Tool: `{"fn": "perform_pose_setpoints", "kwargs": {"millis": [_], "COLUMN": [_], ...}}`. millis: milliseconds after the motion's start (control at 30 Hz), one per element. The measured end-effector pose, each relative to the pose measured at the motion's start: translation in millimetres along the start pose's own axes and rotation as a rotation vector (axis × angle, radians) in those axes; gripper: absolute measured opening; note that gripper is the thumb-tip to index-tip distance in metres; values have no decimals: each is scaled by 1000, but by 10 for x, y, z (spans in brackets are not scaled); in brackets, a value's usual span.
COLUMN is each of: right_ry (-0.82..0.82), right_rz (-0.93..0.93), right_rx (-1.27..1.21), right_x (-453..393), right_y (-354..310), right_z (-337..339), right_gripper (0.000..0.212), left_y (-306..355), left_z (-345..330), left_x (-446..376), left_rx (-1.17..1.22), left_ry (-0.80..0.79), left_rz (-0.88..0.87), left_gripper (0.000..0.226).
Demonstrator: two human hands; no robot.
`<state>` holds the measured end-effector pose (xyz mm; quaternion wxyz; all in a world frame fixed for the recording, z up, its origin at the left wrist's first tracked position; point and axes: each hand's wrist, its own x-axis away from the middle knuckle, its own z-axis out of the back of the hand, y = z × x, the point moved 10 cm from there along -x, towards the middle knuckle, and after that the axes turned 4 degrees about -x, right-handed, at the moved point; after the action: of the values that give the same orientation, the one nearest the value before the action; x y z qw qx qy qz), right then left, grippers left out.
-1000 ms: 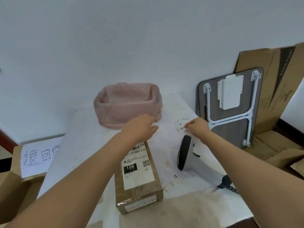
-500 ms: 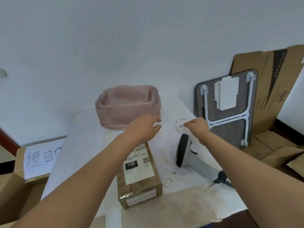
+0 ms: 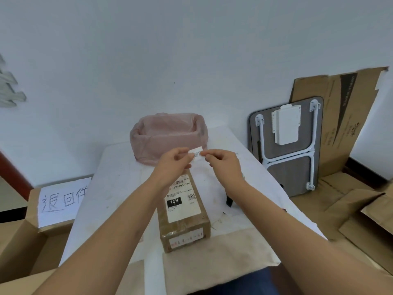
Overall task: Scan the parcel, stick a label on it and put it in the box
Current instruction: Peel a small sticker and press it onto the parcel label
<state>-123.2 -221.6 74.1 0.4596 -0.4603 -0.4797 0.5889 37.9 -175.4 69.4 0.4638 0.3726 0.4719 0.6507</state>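
Note:
A long brown cardboard parcel with a white shipping label lies on the white table in front of me. Above its far end, my left hand and my right hand both pinch a small white label between fingertips, held in the air. The handheld scanner lies on the table to the right of the parcel, mostly hidden behind my right forearm. An open cardboard box with a handwritten paper sign stands at the left of the table.
A bin lined with a pink plastic bag stands at the table's far end. A folded grey table and flattened cartons lean on the wall at right. More cardboard lies on the floor at right.
My right hand lifted the small label off the table and carried it left. My left hand rose to meet it, and both hands now pinch the label above the parcel.

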Motion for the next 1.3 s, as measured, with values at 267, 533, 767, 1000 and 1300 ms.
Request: {"fn": "perform_pose_setpoints", "kwargs": {"millis": [267, 533, 767, 1000, 1300], "right_ry": [-68, -77, -59, -73, -57], "right_rz": [-10, -16, 15, 38, 126], "right_rx": [-132, -142, -36, -28, 16], "right_x": [533, 793, 872, 900, 952], "right_y": [26, 138, 121, 91, 21], "right_z": [-209, -309, -253, -244, -228], "right_gripper": [21, 16, 17, 19, 10], "left_y": [-255, -398, -534, -556, -533], "left_z": [232, 232, 276, 269, 255], "left_x": [537, 865, 975, 1003, 1044], "left_rx": [135, 152, 229, 258, 281], "left_ry": [48, 28, 117, 141, 173], "left_rz": [38, 36, 86, 117, 98], "left_gripper": [23, 24, 13, 15, 14]}}
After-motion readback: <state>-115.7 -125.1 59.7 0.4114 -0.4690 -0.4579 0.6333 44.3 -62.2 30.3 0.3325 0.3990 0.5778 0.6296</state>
